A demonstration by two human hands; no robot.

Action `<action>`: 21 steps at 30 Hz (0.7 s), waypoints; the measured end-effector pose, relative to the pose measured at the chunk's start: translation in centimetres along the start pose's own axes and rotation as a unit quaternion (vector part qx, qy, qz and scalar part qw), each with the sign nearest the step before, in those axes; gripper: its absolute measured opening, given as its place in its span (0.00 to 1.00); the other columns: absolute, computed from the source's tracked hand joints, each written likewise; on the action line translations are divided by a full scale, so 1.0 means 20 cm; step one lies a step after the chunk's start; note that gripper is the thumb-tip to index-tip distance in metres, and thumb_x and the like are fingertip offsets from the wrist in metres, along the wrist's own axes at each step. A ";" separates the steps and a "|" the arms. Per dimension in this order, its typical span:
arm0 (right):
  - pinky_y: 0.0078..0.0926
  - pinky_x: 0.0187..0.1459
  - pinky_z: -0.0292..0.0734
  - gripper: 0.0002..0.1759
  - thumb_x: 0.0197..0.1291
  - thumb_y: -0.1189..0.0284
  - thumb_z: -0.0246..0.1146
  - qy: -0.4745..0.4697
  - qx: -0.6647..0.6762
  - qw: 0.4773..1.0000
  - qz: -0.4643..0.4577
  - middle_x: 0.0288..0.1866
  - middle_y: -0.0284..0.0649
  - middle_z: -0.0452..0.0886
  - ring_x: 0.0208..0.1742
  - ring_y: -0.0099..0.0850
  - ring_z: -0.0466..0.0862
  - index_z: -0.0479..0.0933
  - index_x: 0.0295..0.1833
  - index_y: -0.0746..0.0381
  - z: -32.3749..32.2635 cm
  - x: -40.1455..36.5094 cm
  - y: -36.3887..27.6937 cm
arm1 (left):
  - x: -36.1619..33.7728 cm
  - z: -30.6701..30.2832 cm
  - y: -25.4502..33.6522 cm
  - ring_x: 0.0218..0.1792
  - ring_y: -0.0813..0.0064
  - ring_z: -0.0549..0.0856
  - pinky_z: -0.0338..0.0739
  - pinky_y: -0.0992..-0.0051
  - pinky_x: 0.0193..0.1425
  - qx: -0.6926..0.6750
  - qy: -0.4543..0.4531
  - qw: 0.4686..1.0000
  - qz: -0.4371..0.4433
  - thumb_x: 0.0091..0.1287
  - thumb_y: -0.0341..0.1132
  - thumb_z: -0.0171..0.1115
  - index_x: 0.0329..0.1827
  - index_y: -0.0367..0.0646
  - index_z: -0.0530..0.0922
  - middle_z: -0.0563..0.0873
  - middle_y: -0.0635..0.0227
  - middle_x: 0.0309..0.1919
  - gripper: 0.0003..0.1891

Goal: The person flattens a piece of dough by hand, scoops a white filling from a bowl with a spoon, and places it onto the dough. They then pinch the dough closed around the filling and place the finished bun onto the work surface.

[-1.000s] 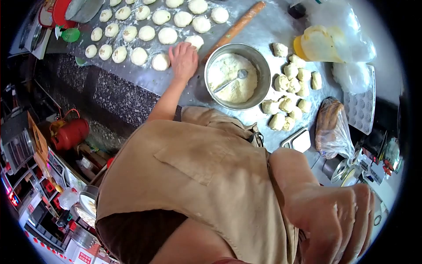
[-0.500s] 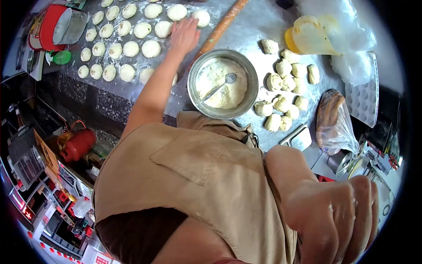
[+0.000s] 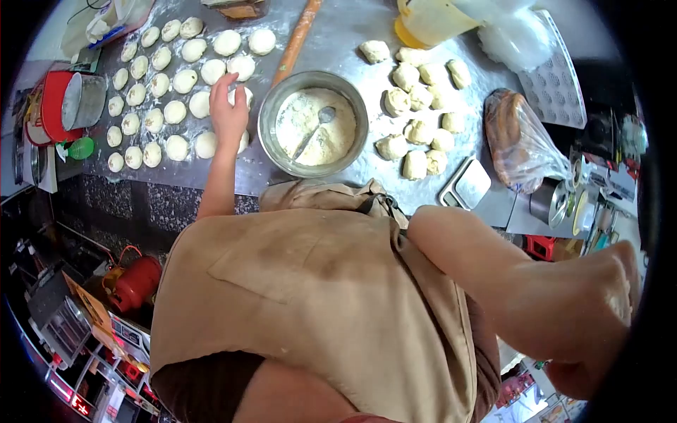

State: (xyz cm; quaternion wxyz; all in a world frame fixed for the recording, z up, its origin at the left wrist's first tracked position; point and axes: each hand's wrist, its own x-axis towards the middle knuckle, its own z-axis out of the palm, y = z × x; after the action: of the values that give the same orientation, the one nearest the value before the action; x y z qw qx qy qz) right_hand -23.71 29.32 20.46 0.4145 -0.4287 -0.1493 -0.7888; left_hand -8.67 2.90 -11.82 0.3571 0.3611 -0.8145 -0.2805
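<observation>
My left hand (image 3: 229, 113) is among flattened dough rounds (image 3: 185, 81) laid in rows on the metal table. Its fingers are apart, with the tips beside a round (image 3: 242, 67); contact is hard to judge. To its right stands a metal bowl (image 3: 363, 127) of flour with a spoon (image 3: 310, 135) in it. My right hand (image 3: 592, 317) is raised at the lower right, away from the table; its fingers are mostly hidden, so I cannot tell what it holds. Several dough lumps (image 3: 397, 102) sit right of the bowl.
A rolling pin (image 3: 296, 42) lies behind the bowl. Along the right are a yellowish jug (image 3: 441, 25), a plastic bag of long brown items (image 3: 511, 137) and a small scale (image 3: 469, 183). A red container (image 3: 56, 106) stands at the left, a red gas cylinder (image 3: 137, 282) below.
The view has shifted, so the table contents appear further left. My left hand has drawn back toward my body, over nearer rounds. My right hand has turned and moved toward the right edge.
</observation>
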 end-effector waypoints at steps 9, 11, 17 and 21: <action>0.57 0.36 0.78 0.11 0.57 0.78 0.54 -0.186 0.001 0.970 -0.157 0.11 0.41 0.67 0.12 0.28 0.69 0.73 0.24 0.54 0.26 -0.05 -0.07 | -0.19 -0.07 0.17 0.56 0.56 0.74 0.66 0.65 0.61 -0.009 -0.015 1.000 0.023 0.59 0.27 0.57 0.48 0.40 0.76 0.77 0.55 0.52 0.14; 0.30 0.42 0.70 0.19 0.47 0.90 0.54 -0.002 -0.152 0.988 -0.002 0.08 0.37 0.67 0.17 0.28 0.69 0.65 0.08 0.61 0.43 -0.11 -0.11 | -0.19 -0.07 0.22 0.57 0.57 0.73 0.66 0.65 0.61 -0.020 -0.002 1.000 0.023 0.59 0.27 0.58 0.49 0.41 0.77 0.76 0.55 0.53 0.14; 0.43 0.44 0.73 0.15 0.59 0.57 0.55 -0.031 -0.139 0.985 0.102 0.26 0.35 0.75 0.26 0.30 0.75 0.74 0.37 0.59 0.23 -0.46 -0.20 | -0.23 -0.11 0.34 0.57 0.60 0.73 0.67 0.66 0.60 -0.041 0.015 0.999 0.019 0.58 0.26 0.59 0.49 0.42 0.77 0.75 0.57 0.54 0.14; 0.56 0.65 0.52 0.40 0.54 0.41 0.56 0.316 -0.195 0.859 0.353 0.54 0.42 0.73 0.55 0.44 0.73 0.64 0.63 0.58 -0.66 -1.05 -0.39 | -0.30 -0.12 0.25 0.59 0.61 0.73 0.65 0.67 0.62 -0.048 0.016 0.999 0.004 0.58 0.25 0.59 0.50 0.42 0.77 0.75 0.58 0.55 0.15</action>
State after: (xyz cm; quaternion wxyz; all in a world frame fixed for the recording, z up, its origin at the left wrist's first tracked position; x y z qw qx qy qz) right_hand -31.06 37.33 -3.06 0.5976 -0.2529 0.3080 -0.6958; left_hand -5.83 10.15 -9.18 0.3882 0.3445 -0.7960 -0.3115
